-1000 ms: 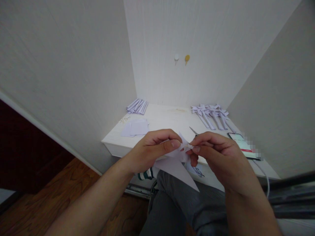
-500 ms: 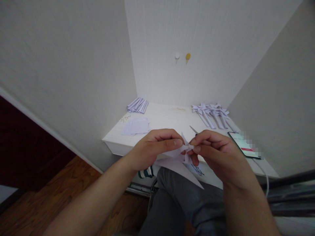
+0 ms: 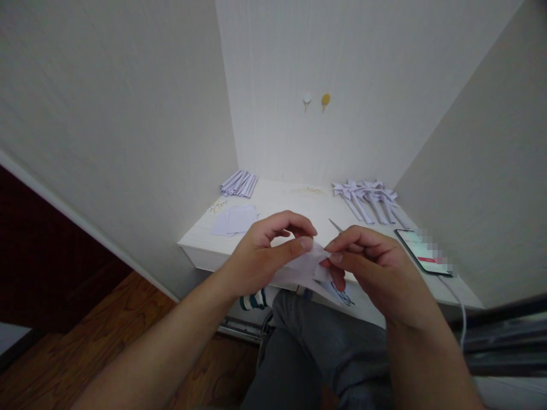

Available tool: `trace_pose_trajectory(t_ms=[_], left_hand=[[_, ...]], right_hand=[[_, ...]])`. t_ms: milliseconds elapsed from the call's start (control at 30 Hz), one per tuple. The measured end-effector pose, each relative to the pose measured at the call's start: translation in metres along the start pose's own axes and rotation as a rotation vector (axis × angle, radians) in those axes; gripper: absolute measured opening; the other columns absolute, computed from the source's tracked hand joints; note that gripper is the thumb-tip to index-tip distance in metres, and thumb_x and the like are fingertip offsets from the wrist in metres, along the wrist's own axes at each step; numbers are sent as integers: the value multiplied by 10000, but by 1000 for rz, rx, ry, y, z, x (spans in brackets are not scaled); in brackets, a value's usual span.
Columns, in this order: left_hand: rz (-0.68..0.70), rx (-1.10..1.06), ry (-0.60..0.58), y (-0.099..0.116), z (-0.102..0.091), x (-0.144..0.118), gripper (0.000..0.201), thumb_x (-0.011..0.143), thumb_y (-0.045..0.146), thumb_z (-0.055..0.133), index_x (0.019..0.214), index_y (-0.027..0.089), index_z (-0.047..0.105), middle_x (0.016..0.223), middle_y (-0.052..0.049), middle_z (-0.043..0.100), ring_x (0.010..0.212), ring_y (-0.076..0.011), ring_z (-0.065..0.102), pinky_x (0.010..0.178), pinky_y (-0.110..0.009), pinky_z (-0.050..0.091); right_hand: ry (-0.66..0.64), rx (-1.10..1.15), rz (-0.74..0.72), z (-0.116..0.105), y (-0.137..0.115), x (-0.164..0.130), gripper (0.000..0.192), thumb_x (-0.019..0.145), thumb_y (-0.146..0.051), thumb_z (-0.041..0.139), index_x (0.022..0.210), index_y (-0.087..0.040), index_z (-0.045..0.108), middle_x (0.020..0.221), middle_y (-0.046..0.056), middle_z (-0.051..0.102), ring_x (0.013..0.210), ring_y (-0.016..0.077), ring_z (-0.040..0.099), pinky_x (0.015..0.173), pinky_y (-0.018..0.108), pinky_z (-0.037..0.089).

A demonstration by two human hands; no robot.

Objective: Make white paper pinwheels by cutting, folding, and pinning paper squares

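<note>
Head: left hand (image 3: 262, 253) fingers lifted, seemingly.

Dim, flat indoor light, underexposed overall. Brightest patch is the back wall (image 3: 307, 68) and the counter (image 3: 294, 208); floor (image 3: 51, 353) at lower left goes near black. Wide-angle bend at edges. Phone (image 3: 423, 250) screen partly pixelated. Soft focus, no glare.

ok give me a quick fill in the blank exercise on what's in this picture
1. Both hands, the left hand and the right hand, pinch a folded piece of white ____.
2. The phone lies on the table near its ____ edge.
3. On the wall above the table hang a white hook and a ____ one.

Missing words: paper; right; yellow
</note>
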State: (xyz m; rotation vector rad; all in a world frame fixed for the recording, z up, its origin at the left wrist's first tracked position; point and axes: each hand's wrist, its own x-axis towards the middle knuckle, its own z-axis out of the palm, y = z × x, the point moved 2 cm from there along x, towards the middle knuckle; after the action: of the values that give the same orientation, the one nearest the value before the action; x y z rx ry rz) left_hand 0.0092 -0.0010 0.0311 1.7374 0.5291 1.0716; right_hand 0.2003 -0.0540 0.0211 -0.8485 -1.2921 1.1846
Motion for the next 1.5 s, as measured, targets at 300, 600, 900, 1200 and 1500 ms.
trace_pose_trajectory(t_ms=[300,600,900,1200,1500], left_hand=[[338,516,84,19,-2,-7,198,878,26,602,871,196,705,1052,-69,662,1033,-197,619,945,-360,476],[382,789,42,22,1,-7,89,874,126,645,869,196,700,1074,-77,691,1042,-231,607,929,-405,452],[393,913,-25,22,0,-10,98,896,151,604,928,199,683,1134,-83,697,1068,-244,596,949,-428,418],[387,1033,-80,22,-2,-8,130,942,186,573,946,202,702,1138,-79,703,1061,-253,587,954,-441,396],[376,1033,-101,19,-5,-3,113,920,188,607,948,213,713,1137,-69,705,1069,-249,596,968,-436,396]], right_hand=[[58,7,3,-6,4,1,31,833,-201,788,840,-199,759,750,37,795,445,95,582,423,210,450],[147,-159,-7,6,-5,1,30,780,-192,777,798,-186,754,685,31,765,445,99,577,415,204,442],[184,-239,-26,12,-7,-2,104,771,-238,790,830,-189,719,676,26,739,484,110,583,405,190,468],[198,-312,-19,9,-2,0,67,777,-202,756,782,-191,690,657,18,724,480,102,564,433,202,414],[207,-397,-26,9,0,0,31,755,-180,711,764,-198,688,637,10,704,492,115,551,444,228,371]])
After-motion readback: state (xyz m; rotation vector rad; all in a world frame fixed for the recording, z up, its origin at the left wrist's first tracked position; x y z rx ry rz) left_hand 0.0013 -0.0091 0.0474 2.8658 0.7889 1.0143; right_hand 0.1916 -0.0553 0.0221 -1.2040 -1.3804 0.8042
